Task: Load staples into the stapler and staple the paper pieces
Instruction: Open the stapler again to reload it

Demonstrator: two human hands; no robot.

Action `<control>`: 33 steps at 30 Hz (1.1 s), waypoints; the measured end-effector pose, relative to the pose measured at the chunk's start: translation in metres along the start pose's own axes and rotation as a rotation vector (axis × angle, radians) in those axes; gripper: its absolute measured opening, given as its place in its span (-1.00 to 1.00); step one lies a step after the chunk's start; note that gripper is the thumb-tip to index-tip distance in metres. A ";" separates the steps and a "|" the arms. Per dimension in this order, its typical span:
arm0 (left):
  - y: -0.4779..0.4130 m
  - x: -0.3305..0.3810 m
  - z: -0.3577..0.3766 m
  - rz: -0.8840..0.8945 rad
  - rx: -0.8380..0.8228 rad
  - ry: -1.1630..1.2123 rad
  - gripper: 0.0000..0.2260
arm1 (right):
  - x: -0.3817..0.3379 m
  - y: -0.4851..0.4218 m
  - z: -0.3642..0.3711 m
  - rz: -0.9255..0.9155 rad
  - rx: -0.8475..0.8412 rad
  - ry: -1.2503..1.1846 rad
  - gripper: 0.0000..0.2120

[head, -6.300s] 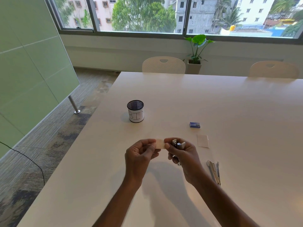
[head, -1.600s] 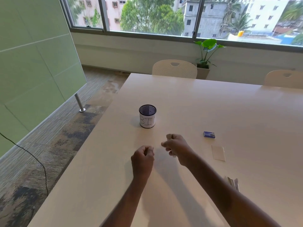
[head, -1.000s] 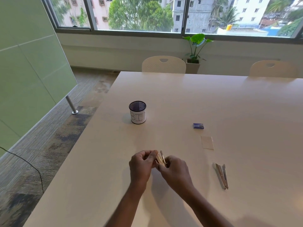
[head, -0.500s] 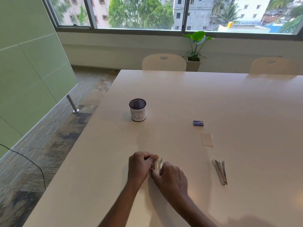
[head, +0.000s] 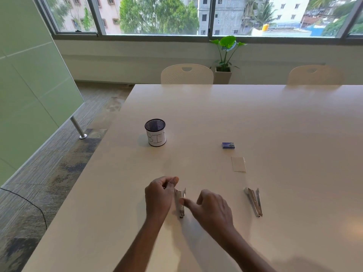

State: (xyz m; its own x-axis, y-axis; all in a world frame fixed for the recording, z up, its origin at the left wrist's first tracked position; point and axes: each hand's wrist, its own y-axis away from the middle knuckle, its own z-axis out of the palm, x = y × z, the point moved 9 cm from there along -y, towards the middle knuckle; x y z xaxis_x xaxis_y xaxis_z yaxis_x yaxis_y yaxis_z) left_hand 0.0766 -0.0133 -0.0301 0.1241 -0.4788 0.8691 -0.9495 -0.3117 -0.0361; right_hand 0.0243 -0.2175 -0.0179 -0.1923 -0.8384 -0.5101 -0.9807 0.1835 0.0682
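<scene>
Lying on the counter (head: 275,124) between both hands, the stapler (head: 181,202) points its long axis away from the person. The left hand (head: 158,195) is curled against its left flank; I cannot tell whether it grips. The right hand (head: 213,210) is loose, with its index finger touching the stapler's right side.

Two bare forearms reach up from the lower edge of the frame, with the hands close together and their backs turned to the camera. The left hand (head: 158,196) is curled into a loose fist, thumb tip laid against the fingertips. The right hand (head: 211,211) is relaxed, one finger (head: 187,202) stretched leftward to a small silver metal stapler (head: 180,205) between the hands. Whether the left hand grips it cannot be told.
</scene>
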 end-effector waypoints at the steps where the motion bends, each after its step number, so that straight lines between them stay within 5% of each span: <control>1: 0.000 0.005 0.001 0.012 0.017 0.003 -0.83 | 0.007 -0.003 -0.010 0.006 0.019 -0.018 -0.37; 7: 0.011 0.042 0.035 0.088 -0.013 0.053 -0.86 | 0.074 -0.018 -0.068 0.117 0.125 -0.079 -0.55; 12: 0.035 0.059 0.095 0.025 -0.321 0.148 -0.87 | 0.130 -0.022 -0.099 0.216 0.200 -0.179 -0.68; 19: 0.064 0.076 0.157 -0.076 -0.533 0.259 -0.93 | 0.159 -0.014 -0.102 0.221 0.211 -0.126 -0.46; 33: 0.096 0.087 0.205 -0.243 -0.636 0.388 -0.90 | 0.165 -0.011 -0.093 0.176 0.194 -0.158 -0.67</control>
State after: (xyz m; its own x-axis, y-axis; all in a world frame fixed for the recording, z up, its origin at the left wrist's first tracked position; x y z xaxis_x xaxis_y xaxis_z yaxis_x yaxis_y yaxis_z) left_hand 0.0554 -0.2529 -0.0590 0.3510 -0.0998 0.9311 -0.9059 0.2155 0.3646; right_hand -0.0003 -0.4057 -0.0237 -0.3360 -0.6977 -0.6327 -0.9045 0.4264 0.0102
